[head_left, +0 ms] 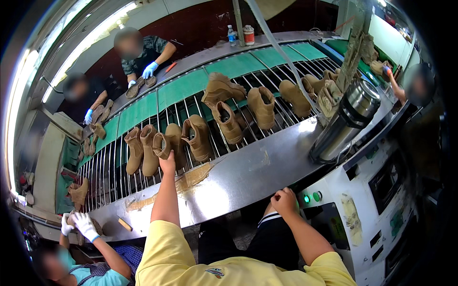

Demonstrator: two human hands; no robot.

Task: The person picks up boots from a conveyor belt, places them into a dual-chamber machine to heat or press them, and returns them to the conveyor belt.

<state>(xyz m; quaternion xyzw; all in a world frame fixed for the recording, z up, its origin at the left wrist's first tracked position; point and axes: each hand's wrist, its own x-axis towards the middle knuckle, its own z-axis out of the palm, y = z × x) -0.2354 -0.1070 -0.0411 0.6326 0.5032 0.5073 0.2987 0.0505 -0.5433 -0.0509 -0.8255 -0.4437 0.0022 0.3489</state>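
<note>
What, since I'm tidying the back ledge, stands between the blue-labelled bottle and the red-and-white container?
In the head view, a pole shows between the bottle and the container.

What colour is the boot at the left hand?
The boot is tan, best seen in the head view.

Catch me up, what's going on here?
The person in yellow has the left hand on a tan boot, one of a row of similar boots on a conveyor of metal rods and green panels. The right hand is curled near the thigh, nothing visible in it. Across the line, a co-worker's blue-gloved hands are at some brown footwear pieces.
</note>
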